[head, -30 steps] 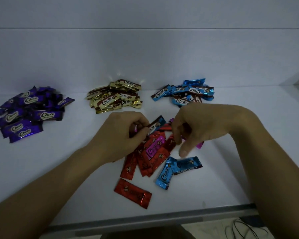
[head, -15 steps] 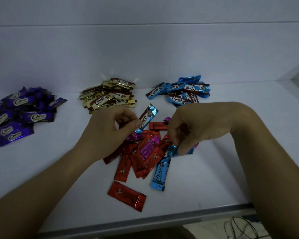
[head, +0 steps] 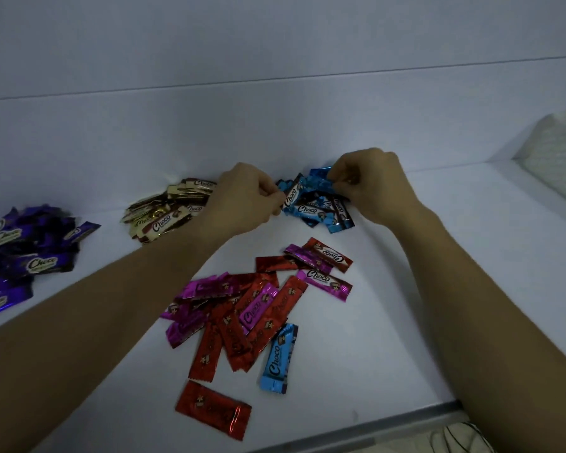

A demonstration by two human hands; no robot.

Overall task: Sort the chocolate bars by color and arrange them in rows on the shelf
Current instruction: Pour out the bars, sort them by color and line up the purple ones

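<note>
1. Far to our left, the purple pile (head: 20, 253) lies on the white shelf (head: 389, 322), well apart from both hands.
2. Next comes the gold pile (head: 167, 210), just beside our left wrist and partly hidden behind it.
3. Our left hand (head: 242, 201) pinches the near end of a blue bar (head: 291, 196) between thumb and fingertips, at the left edge of the blue pile (head: 321, 207).
4. Our right hand (head: 370, 184) grips another blue wrapper (head: 321, 181) with curled fingers, on top of the same pile.
5. Nearer to us, between our forearms, red and magenta bars (head: 242, 312) lie mixed, with one stray blue bar (head: 279, 361) at their right edge and a lone red bar (head: 213, 410) closest to us.
</note>
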